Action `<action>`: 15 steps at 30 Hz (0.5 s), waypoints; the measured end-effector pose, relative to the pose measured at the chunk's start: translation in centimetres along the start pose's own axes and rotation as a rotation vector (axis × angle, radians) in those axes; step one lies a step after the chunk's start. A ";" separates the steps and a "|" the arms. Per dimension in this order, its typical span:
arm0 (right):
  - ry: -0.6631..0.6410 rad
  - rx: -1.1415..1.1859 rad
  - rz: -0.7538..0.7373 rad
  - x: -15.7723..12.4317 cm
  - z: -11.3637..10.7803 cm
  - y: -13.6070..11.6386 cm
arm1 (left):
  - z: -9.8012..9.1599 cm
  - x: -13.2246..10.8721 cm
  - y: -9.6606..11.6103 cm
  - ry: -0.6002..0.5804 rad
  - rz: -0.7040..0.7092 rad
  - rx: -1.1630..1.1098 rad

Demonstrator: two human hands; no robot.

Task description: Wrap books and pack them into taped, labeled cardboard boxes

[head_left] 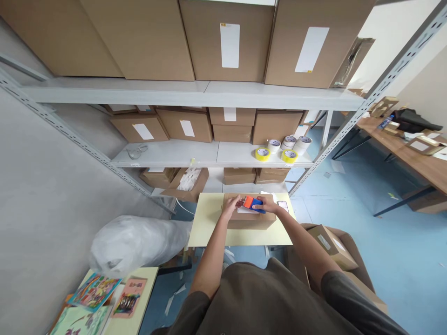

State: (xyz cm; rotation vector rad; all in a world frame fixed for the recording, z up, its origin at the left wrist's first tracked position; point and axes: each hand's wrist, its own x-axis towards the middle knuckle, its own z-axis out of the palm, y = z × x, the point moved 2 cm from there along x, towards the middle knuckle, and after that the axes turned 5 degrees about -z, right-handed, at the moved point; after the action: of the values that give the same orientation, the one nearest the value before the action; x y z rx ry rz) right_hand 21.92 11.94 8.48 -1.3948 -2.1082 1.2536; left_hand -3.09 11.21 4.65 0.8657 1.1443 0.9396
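Observation:
A brown cardboard box [249,219] lies on a small pale yellow table [207,228] in front of me. My right hand [268,204] grips a blue and orange tape dispenser [253,203] resting on the box top. My left hand [232,206] rests on the box's left end, its fingers curled near the dispenser's orange tip. A white label shows on the box top under the dispenser.
Grey metal shelving [209,158] behind the table holds labelled cartons and several tape rolls [284,148]. A white plastic bag [136,242] lies at left, colourful books [96,298] at bottom left, open cartons [335,246] at right, and a wooden desk [412,149] far right.

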 end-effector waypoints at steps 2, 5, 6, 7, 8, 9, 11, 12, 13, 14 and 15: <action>0.001 -0.018 0.000 0.1 -0.2 -0.4 | -0.1 0.1 0.0 -0.013 0.025 0.041; 0.013 -0.053 -0.007 0.0 -0.4 -0.6 | -0.1 0.4 -0.2 -0.006 0.053 0.083; 0.022 -0.069 -0.007 0.0 -0.3 -0.6 | -0.1 0.5 -0.2 0.005 0.062 0.089; 0.035 -0.083 -0.010 -0.1 -0.3 -0.6 | -0.1 0.6 -0.2 0.019 0.072 0.092; 0.056 -0.094 -0.015 -0.2 -0.2 -0.6 | -0.2 0.6 -0.1 0.037 0.082 0.093; 0.082 -0.100 -0.024 -0.3 -0.1 -0.6 | -0.3 0.6 0.0 0.054 0.091 0.097; 0.142 -0.099 -0.046 -0.6 -0.1 -0.7 | -0.6 0.6 0.2 0.073 0.110 0.121; 0.166 -0.093 -0.052 -0.7 -0.1 -0.7 | -0.8 0.6 0.3 0.078 0.121 0.142; 0.180 -0.085 -0.054 -0.8 -0.2 -0.8 | -0.9 0.5 0.4 0.078 0.130 0.170; 0.185 -0.078 -0.054 -0.8 -0.3 -0.9 | -1.1 0.5 0.4 0.079 0.143 0.202; 0.184 -0.072 -0.054 -0.8 -0.5 -1.0 | -1.1 0.4 0.4 0.085 0.155 0.235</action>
State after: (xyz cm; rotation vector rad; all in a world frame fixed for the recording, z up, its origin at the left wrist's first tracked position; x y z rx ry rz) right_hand 22.03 11.34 9.72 -1.4150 -2.0686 0.9971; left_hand -4.17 11.85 4.64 1.1268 1.2926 0.9885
